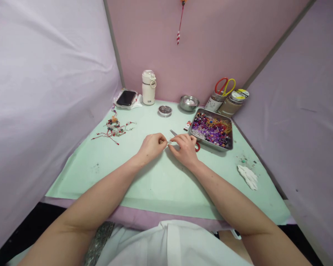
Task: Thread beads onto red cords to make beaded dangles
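Note:
Over the middle of the table my left hand [154, 145] is closed, thumb and index finger pinched at a small clear, silvery bead-like piece [169, 142]. Opposite it, my right hand [184, 147] pinches the same piece between thumb and fingertips. The piece is too small to make out exactly. Partly hidden behind my right hand lies a pair of scissors, its red handle [198, 147] and pointed blades showing. Just beyond is a metal tray [221, 149] filled with purple, red and dark beads and some orange thread.
Finished-looking beaded strings [115, 127] lie at left. Along the back are a phone [127, 98], a white bottle [148, 88], a round dish [165, 111], a metal bowl [189, 103] and jars [234, 104], one holding scissors. A crumpled tissue [248, 177] lies at right. Cloth walls enclose the table.

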`<action>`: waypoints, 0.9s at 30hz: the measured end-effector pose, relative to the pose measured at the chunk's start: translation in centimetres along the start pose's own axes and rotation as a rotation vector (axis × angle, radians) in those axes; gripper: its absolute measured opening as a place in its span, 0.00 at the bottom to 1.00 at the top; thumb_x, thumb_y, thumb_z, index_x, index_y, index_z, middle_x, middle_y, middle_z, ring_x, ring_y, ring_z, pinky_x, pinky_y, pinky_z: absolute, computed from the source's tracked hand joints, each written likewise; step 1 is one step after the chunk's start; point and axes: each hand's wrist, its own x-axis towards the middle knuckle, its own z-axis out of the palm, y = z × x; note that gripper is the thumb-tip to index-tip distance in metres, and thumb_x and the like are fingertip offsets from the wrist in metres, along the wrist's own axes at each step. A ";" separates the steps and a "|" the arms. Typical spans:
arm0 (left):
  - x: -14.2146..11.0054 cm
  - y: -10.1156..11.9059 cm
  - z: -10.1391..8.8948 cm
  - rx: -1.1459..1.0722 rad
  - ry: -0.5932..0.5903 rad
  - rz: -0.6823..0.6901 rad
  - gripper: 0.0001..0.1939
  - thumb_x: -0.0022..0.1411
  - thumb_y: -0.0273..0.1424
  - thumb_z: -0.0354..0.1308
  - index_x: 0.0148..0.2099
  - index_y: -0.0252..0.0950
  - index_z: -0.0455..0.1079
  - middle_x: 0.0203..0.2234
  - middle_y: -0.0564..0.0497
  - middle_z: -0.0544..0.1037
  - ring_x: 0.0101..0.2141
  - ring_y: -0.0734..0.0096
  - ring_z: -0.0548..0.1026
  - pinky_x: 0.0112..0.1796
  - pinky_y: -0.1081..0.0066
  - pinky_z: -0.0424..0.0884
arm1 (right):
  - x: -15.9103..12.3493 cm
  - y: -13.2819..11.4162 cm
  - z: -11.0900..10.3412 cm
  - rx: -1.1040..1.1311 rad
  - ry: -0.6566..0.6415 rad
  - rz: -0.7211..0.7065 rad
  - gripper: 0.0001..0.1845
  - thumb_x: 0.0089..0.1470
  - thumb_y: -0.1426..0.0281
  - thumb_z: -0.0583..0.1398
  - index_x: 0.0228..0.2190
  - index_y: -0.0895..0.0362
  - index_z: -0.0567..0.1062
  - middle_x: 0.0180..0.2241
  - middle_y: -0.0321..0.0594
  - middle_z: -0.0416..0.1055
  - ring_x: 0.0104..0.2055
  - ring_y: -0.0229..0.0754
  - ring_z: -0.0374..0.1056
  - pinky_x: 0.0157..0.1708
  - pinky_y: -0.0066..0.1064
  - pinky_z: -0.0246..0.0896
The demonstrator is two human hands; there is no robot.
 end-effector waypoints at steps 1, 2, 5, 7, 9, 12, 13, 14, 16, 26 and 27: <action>-0.1 0.1 0.0 0.024 0.005 0.011 0.10 0.54 0.28 0.52 0.34 0.35 0.74 0.27 0.50 0.78 0.27 0.72 0.72 0.31 0.73 0.64 | 0.0 0.0 0.0 -0.001 -0.001 -0.001 0.07 0.56 0.65 0.57 0.34 0.53 0.73 0.37 0.39 0.74 0.44 0.45 0.62 0.45 0.40 0.42; -0.2 0.2 0.1 0.049 0.006 0.021 0.10 0.55 0.28 0.52 0.34 0.35 0.74 0.27 0.49 0.79 0.27 0.71 0.72 0.32 0.72 0.64 | 0.0 0.0 0.0 -0.003 -0.003 -0.001 0.07 0.56 0.65 0.56 0.34 0.53 0.73 0.37 0.39 0.74 0.44 0.45 0.62 0.45 0.40 0.42; -0.3 0.3 0.1 0.115 0.008 0.052 0.10 0.56 0.26 0.51 0.35 0.35 0.74 0.28 0.49 0.79 0.28 0.71 0.72 0.33 0.72 0.65 | 0.0 0.1 0.1 0.000 -0.008 -0.001 0.08 0.57 0.64 0.56 0.34 0.53 0.73 0.37 0.40 0.73 0.44 0.46 0.62 0.45 0.41 0.42; -0.3 0.4 0.2 0.152 0.019 0.068 0.11 0.56 0.26 0.50 0.36 0.35 0.74 0.29 0.48 0.79 0.28 0.70 0.72 0.33 0.71 0.64 | 0.0 0.1 0.1 0.009 -0.009 0.000 0.08 0.57 0.64 0.56 0.34 0.53 0.74 0.37 0.40 0.73 0.45 0.46 0.62 0.45 0.41 0.42; -0.3 0.3 0.2 0.181 0.025 0.075 0.11 0.57 0.26 0.50 0.36 0.35 0.74 0.29 0.48 0.79 0.29 0.69 0.73 0.34 0.71 0.64 | 0.0 0.1 0.1 0.018 -0.009 0.000 0.08 0.57 0.64 0.56 0.34 0.53 0.74 0.37 0.41 0.74 0.45 0.46 0.62 0.45 0.41 0.42; -0.3 0.3 0.4 0.211 0.019 0.080 0.11 0.57 0.27 0.50 0.37 0.35 0.74 0.30 0.47 0.78 0.30 0.68 0.73 0.34 0.70 0.64 | 0.0 0.1 0.1 0.022 -0.002 -0.005 0.08 0.56 0.65 0.57 0.34 0.54 0.74 0.38 0.41 0.74 0.44 0.46 0.63 0.44 0.40 0.42; -0.3 0.3 0.5 0.217 0.016 0.085 0.11 0.58 0.27 0.50 0.37 0.35 0.74 0.30 0.47 0.78 0.30 0.68 0.73 0.34 0.70 0.64 | 0.0 0.1 0.0 0.023 0.004 -0.009 0.08 0.56 0.65 0.57 0.34 0.54 0.74 0.37 0.41 0.74 0.44 0.46 0.63 0.44 0.40 0.42; -0.3 0.3 0.5 0.221 0.015 0.090 0.11 0.58 0.27 0.50 0.37 0.35 0.74 0.30 0.47 0.78 0.30 0.68 0.73 0.34 0.70 0.64 | 0.1 0.1 0.0 0.023 0.009 -0.013 0.07 0.56 0.65 0.57 0.34 0.54 0.74 0.37 0.40 0.75 0.44 0.45 0.63 0.44 0.40 0.42; -0.4 0.3 0.6 0.229 0.011 0.100 0.11 0.58 0.27 0.50 0.37 0.35 0.73 0.30 0.47 0.78 0.31 0.67 0.73 0.34 0.69 0.64 | 0.1 0.1 0.0 0.019 0.015 -0.018 0.07 0.56 0.65 0.57 0.34 0.54 0.73 0.37 0.40 0.75 0.44 0.45 0.63 0.44 0.40 0.42; -0.6 0.8 0.5 0.278 -0.014 0.091 0.12 0.59 0.27 0.48 0.38 0.34 0.73 0.31 0.46 0.78 0.32 0.66 0.73 0.36 0.69 0.64 | 0.1 0.1 0.0 0.012 0.014 -0.015 0.08 0.56 0.64 0.57 0.34 0.54 0.73 0.38 0.41 0.75 0.44 0.46 0.63 0.44 0.40 0.41; -0.7 0.8 0.5 0.283 -0.015 0.085 0.12 0.59 0.27 0.49 0.38 0.34 0.73 0.31 0.46 0.78 0.32 0.66 0.73 0.36 0.69 0.64 | 0.1 0.0 0.0 0.015 0.015 -0.014 0.08 0.56 0.64 0.57 0.34 0.54 0.73 0.38 0.41 0.75 0.44 0.46 0.63 0.44 0.40 0.41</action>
